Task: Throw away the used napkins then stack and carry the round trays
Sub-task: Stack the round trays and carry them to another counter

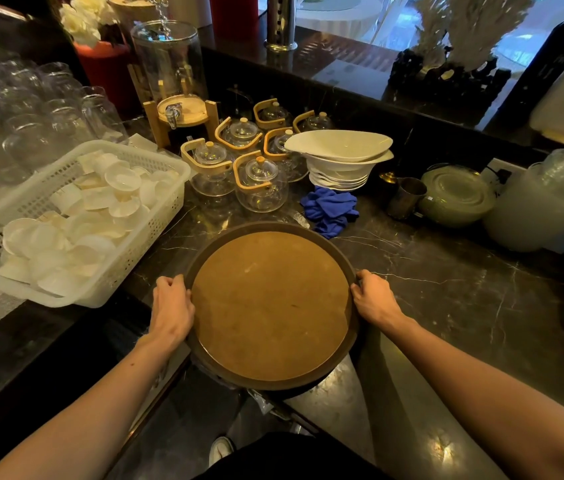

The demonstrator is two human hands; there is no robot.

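A round tray (270, 303) with a dark brown rim and a tan cork-like inner surface is in front of me, half over the dark marble counter's front edge. Under its near edge a second dark rim shows, so it looks like a stack. My left hand (171, 303) grips the tray's left rim, fingers curled over the edge. My right hand (374, 297) grips the right rim the same way. No napkins are in sight on the tray.
A white plastic basket (155, 244) of small white cups stands left of the tray. Behind it are several glass teapots (259, 181), stacked white bowls (342, 157) and a blue cloth (330, 209). A metal cup (405, 197) and green plates (457, 197) stand at right.
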